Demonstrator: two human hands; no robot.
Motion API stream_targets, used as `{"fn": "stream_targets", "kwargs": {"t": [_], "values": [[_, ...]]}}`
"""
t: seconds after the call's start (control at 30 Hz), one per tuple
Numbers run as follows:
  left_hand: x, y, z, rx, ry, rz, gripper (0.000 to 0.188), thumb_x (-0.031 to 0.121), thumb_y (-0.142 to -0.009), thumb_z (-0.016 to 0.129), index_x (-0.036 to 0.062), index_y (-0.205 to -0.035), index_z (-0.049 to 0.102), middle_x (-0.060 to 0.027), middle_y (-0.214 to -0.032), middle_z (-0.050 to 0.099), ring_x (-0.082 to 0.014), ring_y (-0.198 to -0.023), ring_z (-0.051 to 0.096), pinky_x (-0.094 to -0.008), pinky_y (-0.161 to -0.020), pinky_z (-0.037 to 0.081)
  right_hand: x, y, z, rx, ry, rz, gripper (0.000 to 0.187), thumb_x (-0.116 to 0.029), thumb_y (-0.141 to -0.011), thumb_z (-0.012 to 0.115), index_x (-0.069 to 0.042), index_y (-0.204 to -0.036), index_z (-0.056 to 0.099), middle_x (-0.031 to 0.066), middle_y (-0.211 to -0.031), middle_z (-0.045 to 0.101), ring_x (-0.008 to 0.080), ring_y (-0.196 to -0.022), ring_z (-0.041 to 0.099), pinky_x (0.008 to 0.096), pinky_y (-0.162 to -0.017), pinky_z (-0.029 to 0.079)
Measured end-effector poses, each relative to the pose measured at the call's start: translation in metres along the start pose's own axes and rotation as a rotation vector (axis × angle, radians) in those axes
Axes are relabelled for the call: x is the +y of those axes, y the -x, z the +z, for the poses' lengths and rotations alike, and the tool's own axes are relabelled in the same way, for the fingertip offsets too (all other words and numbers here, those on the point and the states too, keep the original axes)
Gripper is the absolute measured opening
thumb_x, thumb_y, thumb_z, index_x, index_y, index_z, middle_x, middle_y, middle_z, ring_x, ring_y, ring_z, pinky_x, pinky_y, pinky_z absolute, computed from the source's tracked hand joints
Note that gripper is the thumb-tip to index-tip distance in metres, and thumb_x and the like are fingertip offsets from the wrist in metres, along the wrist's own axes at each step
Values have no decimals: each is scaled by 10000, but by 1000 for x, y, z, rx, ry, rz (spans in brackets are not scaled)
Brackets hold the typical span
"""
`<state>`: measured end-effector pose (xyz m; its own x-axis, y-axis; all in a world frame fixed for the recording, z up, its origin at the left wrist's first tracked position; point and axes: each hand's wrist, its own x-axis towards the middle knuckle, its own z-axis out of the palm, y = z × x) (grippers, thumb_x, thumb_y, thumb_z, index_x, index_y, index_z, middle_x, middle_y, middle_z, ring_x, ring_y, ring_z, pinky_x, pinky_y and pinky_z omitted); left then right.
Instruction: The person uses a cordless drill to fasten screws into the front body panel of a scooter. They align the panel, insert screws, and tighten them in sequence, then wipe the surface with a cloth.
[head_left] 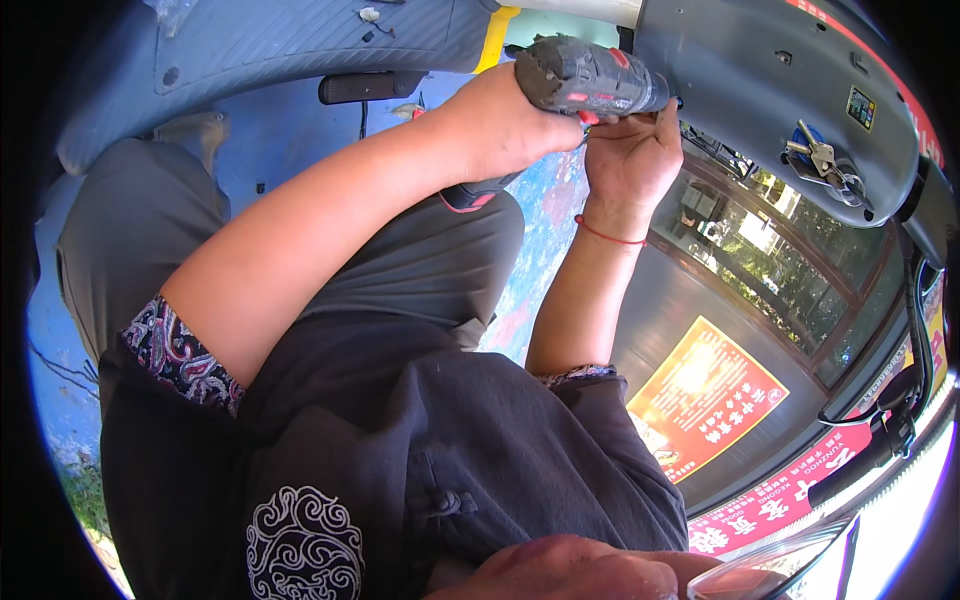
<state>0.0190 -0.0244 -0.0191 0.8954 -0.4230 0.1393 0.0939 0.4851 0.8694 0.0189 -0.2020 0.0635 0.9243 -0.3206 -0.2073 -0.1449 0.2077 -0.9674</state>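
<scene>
black plastic with red accents covers the cordless drill (pixel 595 78), which sits at the upper centre, its nose pointing right and close against the underside of a grey panel (pixel 740 85). the left hand (pixel 500 125) wraps closely around the drill's handle, with the trigger at its fingers; the base of the drill shows below the wrist, over one knee. the right hand (pixel 635 155), palm partly turned to view, is raised right under the chuck (pixel 655 95), its fingertips just beside the dark tip there (whether they pinch something small cannot be told). a thin red bracelet (pixel 610 235) circles that wrist.

farther along the grey panel, a bunch of keys (pixel 822 158) hangs by a lock, near a small square sticker (pixel 861 108). left of the drill are a yellow strip (pixel 494 42) and, beyond it, a ribbed grey board (pixel 320 40) with a black pedal-like block (pixel 370 88) below its edge. blue flooring (pixel 280 130) spreads under all this, between and around the grey trousers (pixel 150 240).

nearer the camera is a dark shirt (pixel 400 430) with patterned cuffs (pixel 185 355) and a round white emblem (pixel 305 545). to the right, a red and yellow poster (pixel 705 400) is on a metal wall (pixel 640 330), below a framed window (pixel 760 240); a black handlebar grip (pixel 850 478) crosses a red banner (pixel 780 490).
</scene>
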Motion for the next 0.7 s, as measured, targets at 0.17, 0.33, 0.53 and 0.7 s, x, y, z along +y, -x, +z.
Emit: {"fn": "stream_targets", "kwargs": {"t": [0.17, 0.33, 0.53, 0.7], "values": [[2, 1, -3, -50, 212, -156, 264, 168, -826, 692, 31, -1051, 703, -54, -890, 690, -167, -820, 637, -331, -771, 524, -1, -2, 0, 8, -42, 9, 369, -332, -1136, 366, -73, -1246, 604, 42, -1070, 706, 160, -840, 571, 317, -765, 438], [1, 2, -4, -31, 130, -81, 280, 160, -823, 688, 30, -1071, 701, -60, -908, 699, -177, -839, 643, -333, -790, 527, 3, -1, -2, -15, -89, 16, 365, -337, -1132, 371, -80, -1251, 601, 70, -1104, 703, 166, -857, 577, 318, -773, 439], [-10, 13, 7, 77, 23, 69, 407, 190, -826, 656, 107, -1223, 694, -182, -1052, 740, -376, -976, 686, -411, -869, 544, 5, -8, -14, -130, -126, 37, 421, -338, -1136, 349, -55, -1257, 637, 131, -1303, 694, 326, -1274, 617, 514, -1127, 439], [-14, 15, 0, 36, -36, 29, 382, 198, -835, 647, 119, -1205, 698, -172, -1031, 737, -385, -962, 679, -425, -845, 548, 9, -3, -3, -77, -62, 11, 437, -329, -1143, 340, -34, -1262, 640, 146, -1293, 701, 329, -1247, 635, 512, -1132, 437]]}}
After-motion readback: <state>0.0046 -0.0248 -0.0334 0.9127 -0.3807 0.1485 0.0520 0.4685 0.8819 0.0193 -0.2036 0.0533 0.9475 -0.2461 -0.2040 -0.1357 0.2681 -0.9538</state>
